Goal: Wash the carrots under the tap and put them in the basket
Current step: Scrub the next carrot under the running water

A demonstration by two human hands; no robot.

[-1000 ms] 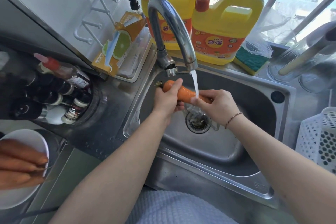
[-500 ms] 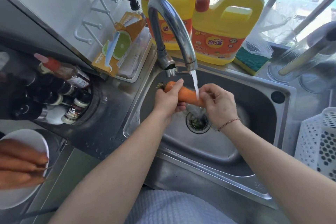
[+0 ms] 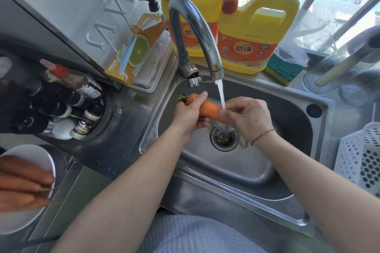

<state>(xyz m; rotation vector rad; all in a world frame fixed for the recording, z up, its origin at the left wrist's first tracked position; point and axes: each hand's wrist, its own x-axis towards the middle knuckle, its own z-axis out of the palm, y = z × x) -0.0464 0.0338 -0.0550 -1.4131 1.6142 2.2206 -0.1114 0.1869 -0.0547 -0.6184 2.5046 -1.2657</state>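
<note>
While water runs from the tap (image 3: 197,33) above my knuckles, my left hand (image 3: 190,115) is curled round the thick, leafy end of the carrot (image 3: 207,108), thumb lying along its top, and my right hand (image 3: 249,118) pinches the thinner end, its fingers bent round it. The carrot lies tilted between my two grips, stalk end up and away to the left of my left thumb, over the sink (image 3: 257,172). The stream (image 3: 221,94) falls just in front of my right fingertips (image 3: 223,112), striking the carrot right where they hold it, and splashes down past them to the drain (image 3: 224,139) below my hands. Far off to the right of my right wrist stands the white perforated basket (image 3: 362,162), well apart from the carrot. Far to the left of my left forearm, more carrots (image 3: 22,181) lie on a white plate (image 3: 26,222). Beyond my fingers, behind the tap, stand two yellow detergent jugs (image 3: 253,35), with a green sponge (image 3: 284,70) beside them to the right
</note>
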